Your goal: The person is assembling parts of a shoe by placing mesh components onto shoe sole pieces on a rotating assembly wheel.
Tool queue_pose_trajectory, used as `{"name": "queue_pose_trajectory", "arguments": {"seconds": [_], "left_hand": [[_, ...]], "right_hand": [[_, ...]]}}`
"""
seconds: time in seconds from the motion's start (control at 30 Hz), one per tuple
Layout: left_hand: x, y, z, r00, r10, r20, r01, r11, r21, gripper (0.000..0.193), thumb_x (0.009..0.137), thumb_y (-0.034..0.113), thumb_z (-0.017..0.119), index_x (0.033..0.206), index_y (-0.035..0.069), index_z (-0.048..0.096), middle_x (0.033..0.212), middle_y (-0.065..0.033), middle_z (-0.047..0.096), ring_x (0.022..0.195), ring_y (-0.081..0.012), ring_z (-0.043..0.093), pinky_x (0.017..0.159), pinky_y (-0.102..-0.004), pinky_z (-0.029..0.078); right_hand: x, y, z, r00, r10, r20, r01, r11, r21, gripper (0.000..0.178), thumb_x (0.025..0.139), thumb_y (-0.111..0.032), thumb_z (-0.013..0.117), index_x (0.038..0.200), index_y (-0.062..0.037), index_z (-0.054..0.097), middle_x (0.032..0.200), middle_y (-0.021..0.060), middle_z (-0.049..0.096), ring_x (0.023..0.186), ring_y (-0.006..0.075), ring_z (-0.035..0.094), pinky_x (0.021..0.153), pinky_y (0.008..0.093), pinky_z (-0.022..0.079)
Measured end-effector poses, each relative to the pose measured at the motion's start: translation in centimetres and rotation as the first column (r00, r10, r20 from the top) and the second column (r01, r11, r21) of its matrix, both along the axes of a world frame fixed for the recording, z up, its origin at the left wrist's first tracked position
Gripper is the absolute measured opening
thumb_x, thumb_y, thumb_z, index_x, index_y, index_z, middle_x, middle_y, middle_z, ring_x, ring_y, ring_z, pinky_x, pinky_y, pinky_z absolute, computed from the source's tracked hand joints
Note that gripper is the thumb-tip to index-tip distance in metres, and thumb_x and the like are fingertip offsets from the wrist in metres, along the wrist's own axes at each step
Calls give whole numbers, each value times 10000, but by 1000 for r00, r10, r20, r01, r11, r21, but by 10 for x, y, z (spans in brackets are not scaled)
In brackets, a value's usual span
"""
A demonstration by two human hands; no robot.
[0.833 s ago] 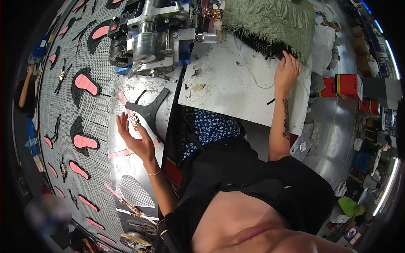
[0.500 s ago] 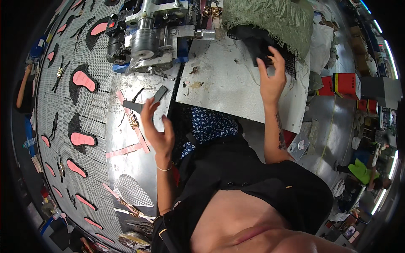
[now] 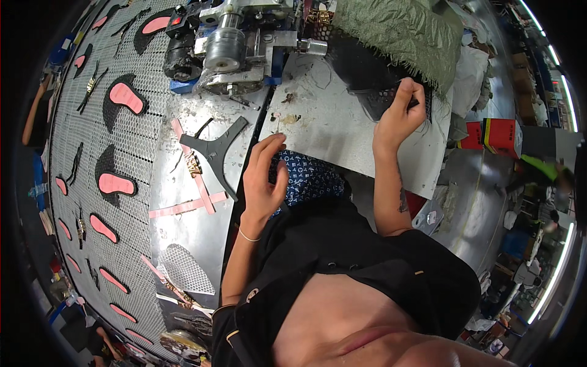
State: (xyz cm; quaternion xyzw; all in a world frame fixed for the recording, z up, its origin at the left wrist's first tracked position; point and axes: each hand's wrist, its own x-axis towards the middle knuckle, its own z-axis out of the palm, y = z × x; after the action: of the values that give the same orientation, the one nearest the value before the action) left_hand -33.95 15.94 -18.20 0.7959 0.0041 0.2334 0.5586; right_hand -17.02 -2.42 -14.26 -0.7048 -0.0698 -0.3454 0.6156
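Observation:
My right hand point(image 3: 400, 122) is closed at the edge of a floppy black sheet piece point(image 3: 367, 67), which hangs out from under a green woven sack point(image 3: 403, 30). Its thumb and fingers pinch together there, partly hiding the edge. My left hand point(image 3: 266, 177) is half curled over the near table edge, thumb apart from the fingers, with nothing in it. Beside it a dark grey Y-shaped strap piece point(image 3: 215, 148) lies flat on the metal table. Pink straps with a gold ornament point(image 3: 194, 164) lie just left of that piece.
A roller machine point(image 3: 226, 52) stands at the back of the table. To the left, a perforated conveyor point(image 3: 137, 226) carries several pink insoles point(image 3: 116, 183) and black straps. A mesh piece point(image 3: 186, 269) lies near the front. Red boxes point(image 3: 501, 136) stand at the right.
My left hand has moved right, away from the Y-shaped piece, which now shows whole. My right hand has closed from open fingers, and more of the black sheet piece shows.

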Motion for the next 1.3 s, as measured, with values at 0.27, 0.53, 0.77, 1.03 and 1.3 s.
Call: {"name": "queue_pose_trajectory", "arguments": {"seconds": [0.27, 0.53, 0.77, 1.03, 1.3], "left_hand": [[8, -17, 10, 994, -113, -3, 113, 990, 79, 449, 768, -67, 572, 1206, 32, 569, 1177, -155, 586, 986, -329, 624, 823, -360, 514], [9, -25, 21, 980, -194, 48, 196, 979, -59, 538, 768, -26, 606, 1292, -2, 487, 1250, -184, 536, 1071, -330, 592, 892, -371, 488], [-4, -31, 9, 976, -216, 11, 215, 967, -135, 657, 862, 95, 607, 1421, -68, 301, 1386, -236, 420, 1275, -343, 456, 1057, -382, 360], [1, -13, 3, 989, 138, -58, -149, 914, -377, 204, 982, 126, 518, 1098, -32, 576, 646, -8, 463, 591, -62, 383, 515, -239, 323], [-6, -7, 8, 987, 132, -94, -159, 896, -413, 186, 964, 126, 572, 1013, -38, 645, 613, 42, 450, 567, -32, 353, 487, -224, 295]], "right_hand": [[44, -19, 12, 914, 76, -399, 59, 947, 316, 535, 952, -506, 528, 798, -7, 640, 753, 25, 610, 680, 108, 524, 634, 251, 417], [-23, -1, 64, 977, -2, 211, -43, 977, 209, 505, 1017, -408, 419, 710, -19, 513, 683, 31, 490, 660, 141, 469, 627, 290, 395], [-85, 46, 18, 426, 901, -82, -881, 434, 190, 453, 1016, -366, 418, 798, 6, 560, 828, 103, 588, 770, 186, 545, 741, 302, 428], [-56, 35, 17, 872, 448, -196, -488, 761, -428, 529, 838, -193, 719, 1271, 10, 493, 1250, 126, 536, 1118, 229, 537, 981, 329, 405], [-30, -17, -3, 658, 530, -534, -564, 818, 117, 218, 860, -54, 686, 1048, 51, 653, 924, 13, 674, 827, 71, 586, 785, 228, 464]]}}
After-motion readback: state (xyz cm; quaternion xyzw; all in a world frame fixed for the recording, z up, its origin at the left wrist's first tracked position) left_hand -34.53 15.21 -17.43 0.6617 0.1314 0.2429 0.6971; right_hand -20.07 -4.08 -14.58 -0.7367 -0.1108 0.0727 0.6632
